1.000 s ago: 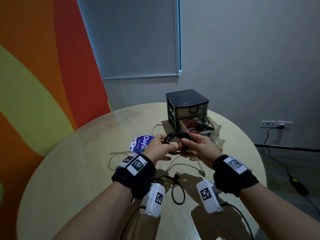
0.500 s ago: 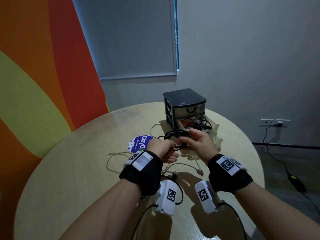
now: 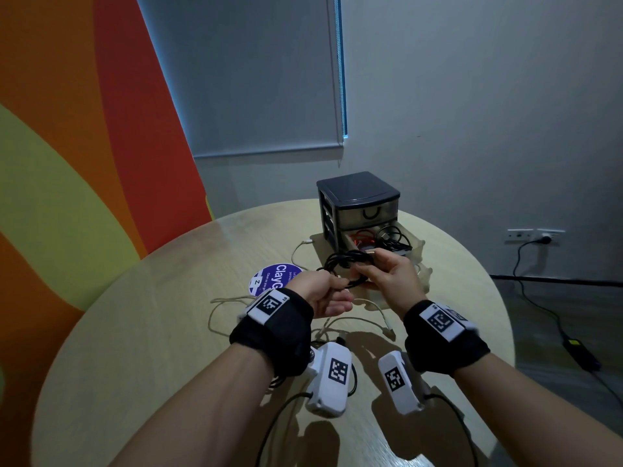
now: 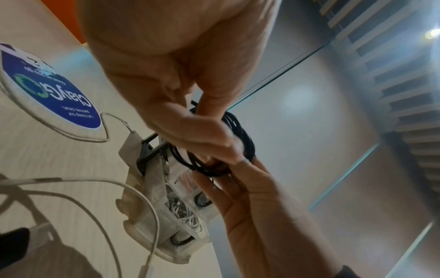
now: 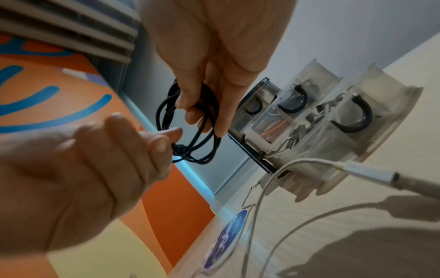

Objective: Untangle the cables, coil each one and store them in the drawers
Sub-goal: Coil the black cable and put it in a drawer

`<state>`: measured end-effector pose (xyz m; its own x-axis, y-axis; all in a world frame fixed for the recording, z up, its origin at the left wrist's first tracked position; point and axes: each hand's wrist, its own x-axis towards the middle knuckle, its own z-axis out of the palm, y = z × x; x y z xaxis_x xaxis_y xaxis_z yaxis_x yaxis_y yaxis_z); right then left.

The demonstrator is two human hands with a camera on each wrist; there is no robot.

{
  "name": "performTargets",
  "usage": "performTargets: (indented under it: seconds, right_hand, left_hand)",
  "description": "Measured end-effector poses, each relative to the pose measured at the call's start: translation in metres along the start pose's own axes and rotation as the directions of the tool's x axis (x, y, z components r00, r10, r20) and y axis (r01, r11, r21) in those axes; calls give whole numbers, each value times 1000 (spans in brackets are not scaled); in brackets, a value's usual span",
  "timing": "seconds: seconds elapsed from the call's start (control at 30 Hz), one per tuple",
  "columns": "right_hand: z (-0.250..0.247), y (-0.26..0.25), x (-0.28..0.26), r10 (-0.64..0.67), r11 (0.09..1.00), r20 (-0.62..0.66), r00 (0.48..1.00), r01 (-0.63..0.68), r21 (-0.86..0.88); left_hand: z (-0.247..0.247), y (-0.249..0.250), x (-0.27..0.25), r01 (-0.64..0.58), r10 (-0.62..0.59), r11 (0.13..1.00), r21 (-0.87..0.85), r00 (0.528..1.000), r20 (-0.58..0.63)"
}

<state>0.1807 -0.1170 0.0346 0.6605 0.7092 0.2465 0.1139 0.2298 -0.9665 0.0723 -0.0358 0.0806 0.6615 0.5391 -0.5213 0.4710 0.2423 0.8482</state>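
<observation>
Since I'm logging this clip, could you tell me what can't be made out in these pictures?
- Top drawer: shut, smoky front hides its contents, head view.
- Black cable: its plug ends are covered by the right hand and left hand, wrist views.
- Sticker: the left wrist cuts off its text, head view.

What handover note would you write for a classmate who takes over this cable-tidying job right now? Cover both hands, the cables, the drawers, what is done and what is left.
Left hand: pinches one side of the coiled black cable.
Right hand: grips the coil's other side, in front of the drawer unit.
Top drawer shut; the middle drawer is pulled out with black and orange cables inside; the bottom drawer is also out, holding white cable.
Done: black cable coiled.
Left: store it, then coil and store the white cables loose on the table.
</observation>
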Motion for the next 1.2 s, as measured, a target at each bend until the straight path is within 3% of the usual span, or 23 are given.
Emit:
performTargets:
  seconds: [0.1,0.2,0.3,0.43,0.57,0.73,0.9,0.97,1.2]
  right_hand:
    - [-7,-4,2,13,999,-78,997,-9,49]
    - [-17,-3,4,81,991,-138,987,-65,117]
    - [-22,1,5,192,964,-156,969,-156,216]
    - [-22,-1,6,305,900,-23,952,-280,334]
    - [-25,-8,4,341,887,88,936,-352,299]
    - [-29,-9,4,314,904,114,943,-334,267]
    - [-30,-5,3,284,917,126,951,-307,254]
    - [-30,-4,3,267,920,129,955,-292,260]
    - [-37,-1,11,226,945,85,971,-239,224]
  left_hand:
    - [0,0,-3,-25,23,1000,13,997,76]
    - [-2,0,-6,-67,47,986,152,990,132]
    - [-4,0,-5,-182,145,948,260,977,155]
    - [-4,1,-1,-340,292,840,423,940,175]
    - [-1,-5,6,-353,325,741,571,933,155]
    - [6,-9,16,-331,356,790,516,933,54]
    - [12,-10,27,-232,371,838,494,906,-204]
    - [13,-9,30,-228,356,877,424,899,-254]
    - [19,-3,39,-447,468,881,154,872,-145]
